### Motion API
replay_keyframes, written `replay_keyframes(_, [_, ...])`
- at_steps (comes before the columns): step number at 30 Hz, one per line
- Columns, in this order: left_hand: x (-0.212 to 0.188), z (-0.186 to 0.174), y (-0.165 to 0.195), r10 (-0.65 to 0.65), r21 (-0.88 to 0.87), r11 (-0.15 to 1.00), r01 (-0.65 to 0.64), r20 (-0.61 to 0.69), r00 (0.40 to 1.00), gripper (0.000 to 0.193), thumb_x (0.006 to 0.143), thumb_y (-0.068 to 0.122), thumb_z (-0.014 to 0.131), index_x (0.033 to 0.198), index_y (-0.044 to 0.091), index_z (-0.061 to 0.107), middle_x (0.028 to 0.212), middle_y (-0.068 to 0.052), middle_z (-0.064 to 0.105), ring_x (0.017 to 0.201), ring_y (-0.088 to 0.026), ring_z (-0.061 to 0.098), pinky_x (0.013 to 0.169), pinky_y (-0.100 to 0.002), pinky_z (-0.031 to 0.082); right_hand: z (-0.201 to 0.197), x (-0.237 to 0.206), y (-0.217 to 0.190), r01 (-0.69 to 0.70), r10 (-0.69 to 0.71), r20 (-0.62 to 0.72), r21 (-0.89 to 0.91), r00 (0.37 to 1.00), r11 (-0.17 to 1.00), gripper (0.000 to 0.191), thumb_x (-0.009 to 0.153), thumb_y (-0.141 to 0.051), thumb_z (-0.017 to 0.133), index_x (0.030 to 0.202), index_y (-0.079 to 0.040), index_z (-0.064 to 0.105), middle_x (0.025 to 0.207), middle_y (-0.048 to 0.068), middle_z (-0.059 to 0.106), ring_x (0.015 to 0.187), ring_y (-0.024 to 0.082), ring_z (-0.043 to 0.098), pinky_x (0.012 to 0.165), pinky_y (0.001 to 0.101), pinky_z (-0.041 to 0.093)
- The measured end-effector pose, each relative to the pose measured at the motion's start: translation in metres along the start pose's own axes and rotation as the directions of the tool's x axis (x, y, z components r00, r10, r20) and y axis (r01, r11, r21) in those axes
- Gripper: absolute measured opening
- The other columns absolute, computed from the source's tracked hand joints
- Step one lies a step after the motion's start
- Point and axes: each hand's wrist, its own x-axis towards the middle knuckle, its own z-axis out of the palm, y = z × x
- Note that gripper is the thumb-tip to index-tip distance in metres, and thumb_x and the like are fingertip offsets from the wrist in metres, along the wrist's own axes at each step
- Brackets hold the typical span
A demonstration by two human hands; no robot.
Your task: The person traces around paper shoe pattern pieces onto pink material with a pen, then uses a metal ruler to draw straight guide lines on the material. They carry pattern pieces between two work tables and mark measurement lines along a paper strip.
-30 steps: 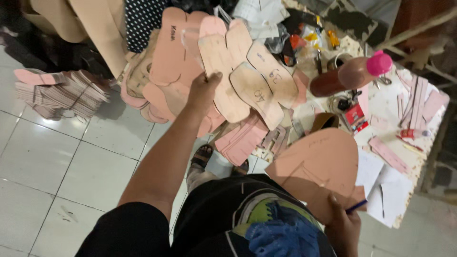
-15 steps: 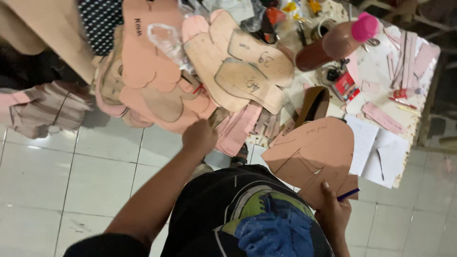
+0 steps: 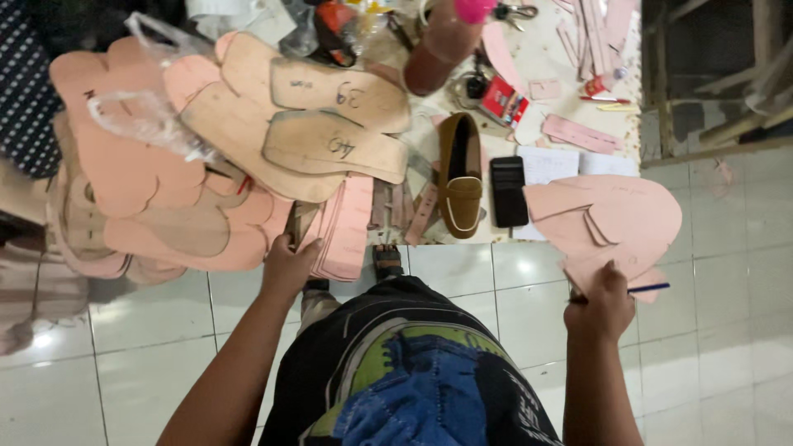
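Pink pattern pieces (image 3: 607,219) are gripped, with a blue pen (image 3: 648,288), in your right hand (image 3: 601,299) above the table (image 3: 545,49) edge, while your left hand (image 3: 287,263) closes on the thin pink stack (image 3: 343,227) far to their left.

Both bare arms reached forward from the body, well apart from each other. The left hand (image 3: 289,266) sat out ahead at the end of a long, nearly straight forearm, fingers curled and knuckles up. The right hand (image 3: 601,299) was raised on a more upright forearm, fist closed tight, thumb side turned toward the camera.
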Motion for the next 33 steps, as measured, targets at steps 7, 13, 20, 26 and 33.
replay_keyframes(7, [-0.019,0.009,0.024,-0.287,-0.401,0.819,0.411,0.334,0.898,0.039,0.086,0.035,0.075,0.117,0.011,0.068,0.092,0.0,0.07,0.073,-0.013,0.058,0.062,-0.03,0.045,0.025,0.051,-0.025,-0.122,0.132,-0.07,0.131,0.989,0.984,0.016,0.098,-0.024,0.066,0.11,-0.013,0.064,0.099,-0.002,0.067,0.076,0.011,0.058,0.056,0.025,0.039])
replay_keyframes(13, [-0.031,0.025,0.025,-0.211,-0.558,0.72,0.413,0.391,0.896,0.034,0.092,0.034,0.075,0.113,0.008,0.068,0.088,-0.001,0.066,0.065,-0.012,0.053,0.057,-0.028,0.04,0.041,0.105,-0.024,-0.199,0.193,0.076,0.079,0.978,0.977,0.025,0.101,-0.036,0.068,0.108,-0.013,0.062,0.09,-0.002,0.058,0.07,0.013,0.053,0.052,0.0252,0.036])
replay_keyframes(20, [-0.03,0.041,0.036,-0.195,-0.576,0.732,0.364,0.335,0.922,0.041,0.086,0.028,0.075,0.12,0.006,0.065,0.103,-0.004,0.074,0.086,-0.015,0.07,0.075,-0.031,0.057,0.035,0.087,-0.002,-0.314,0.308,-0.072,-0.331,0.949,0.89,0.032,0.1,-0.031,0.063,0.119,-0.006,0.06,0.114,0.012,0.072,0.084,0.021,0.068,0.047,0.021,0.037])
replay_keyframes(26, [-0.017,0.036,0.036,-0.149,-0.57,0.77,0.286,0.276,0.95,0.044,0.086,0.024,0.077,0.122,0.001,0.067,0.101,-0.006,0.072,0.082,-0.015,0.067,0.067,-0.032,0.055,0.044,0.019,0.018,-0.083,0.274,0.327,-0.496,0.905,0.864,0.03,0.098,-0.019,0.064,0.121,0.0,0.063,0.101,0.015,0.072,0.068,0.015,0.058,0.045,0.0231,0.035])
replay_keyframes(33, [-0.02,-0.012,0.031,0.151,-0.817,0.388,0.427,0.513,0.845,0.036,0.093,0.022,0.07,0.12,-0.002,0.066,0.102,-0.006,0.074,0.083,-0.015,0.071,0.07,-0.029,0.057,0.079,-0.008,0.028,0.173,0.318,0.557,-0.658,0.768,0.733,0.031,0.096,-0.019,0.063,0.12,0.001,0.065,0.095,0.013,0.073,0.068,0.013,0.062,0.047,0.0229,0.039])
